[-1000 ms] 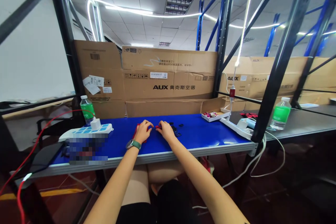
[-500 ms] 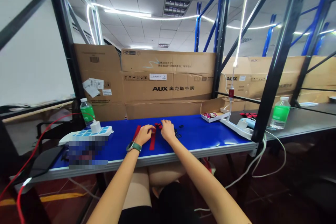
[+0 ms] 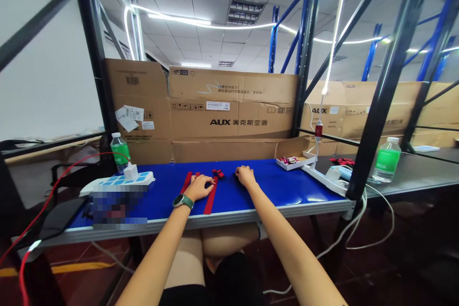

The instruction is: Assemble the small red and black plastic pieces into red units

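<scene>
On the blue tabletop [image 3: 283, 184], my left hand [image 3: 199, 187] lies with curled fingers, its thumb and forefinger at the upper part of a long red strip [image 3: 209, 204]. Another red strip [image 3: 186, 182] lies to the left, partly under that hand. My right hand [image 3: 245, 177] is closed over a small black piece [image 3: 236, 178], its fingertips pointing down at the table. What else lies beneath those fingers is hidden. Between and beyond the hands sits a small cluster of red and black pieces [image 3: 217, 173].
A white power strip [image 3: 143, 180] and a water bottle [image 3: 120, 153] stand at the left. An open white box [image 3: 288, 165] with small red and white items lies at the back right, beside another power strip [image 3: 332, 181]. Cardboard [image 3: 229, 148] walls the back.
My right hand has moved right, off the red cluster and onto the black pieces. The long red strip by my left hand has slid slightly towards the table's front edge.
</scene>
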`<state>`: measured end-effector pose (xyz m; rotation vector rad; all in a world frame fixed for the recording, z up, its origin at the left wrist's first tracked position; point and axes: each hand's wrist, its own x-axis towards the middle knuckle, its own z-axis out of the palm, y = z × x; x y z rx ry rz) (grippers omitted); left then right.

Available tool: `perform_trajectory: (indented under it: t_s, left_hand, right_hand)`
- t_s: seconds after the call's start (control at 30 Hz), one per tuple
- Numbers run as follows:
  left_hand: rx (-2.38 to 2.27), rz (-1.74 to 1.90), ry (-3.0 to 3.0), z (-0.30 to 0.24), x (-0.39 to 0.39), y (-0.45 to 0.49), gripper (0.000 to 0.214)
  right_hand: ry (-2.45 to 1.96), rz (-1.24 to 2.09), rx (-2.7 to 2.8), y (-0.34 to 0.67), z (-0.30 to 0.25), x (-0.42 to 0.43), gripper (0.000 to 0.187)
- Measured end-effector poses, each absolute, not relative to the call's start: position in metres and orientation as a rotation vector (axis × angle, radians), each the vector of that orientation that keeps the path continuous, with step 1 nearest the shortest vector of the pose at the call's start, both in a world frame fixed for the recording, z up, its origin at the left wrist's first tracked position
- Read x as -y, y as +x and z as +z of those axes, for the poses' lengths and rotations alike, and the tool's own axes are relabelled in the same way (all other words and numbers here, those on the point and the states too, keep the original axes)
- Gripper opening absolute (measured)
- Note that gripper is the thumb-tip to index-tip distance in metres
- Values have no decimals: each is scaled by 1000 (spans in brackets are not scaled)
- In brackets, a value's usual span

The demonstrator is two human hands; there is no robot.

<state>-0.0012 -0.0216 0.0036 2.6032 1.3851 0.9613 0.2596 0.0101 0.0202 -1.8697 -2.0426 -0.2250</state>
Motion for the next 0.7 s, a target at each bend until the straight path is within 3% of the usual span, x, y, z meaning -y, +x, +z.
perform_trajectory:
  t_s: [0.23, 0.43, 0.7]
  left_hand:
    - [-1223, 875, 2654, 12, 33, 4, 23]
    - [-1232, 901, 2645, 10, 31, 5, 18]
    - [-1134, 957, 2639, 6, 27, 5, 19]
  right_hand:
    - [-1864, -301, 1938, 260, 26, -7, 32]
    - [-1744, -75, 1746, 276, 20, -22, 31]
    - [-1170, 273, 1580, 274, 17, -25, 29]
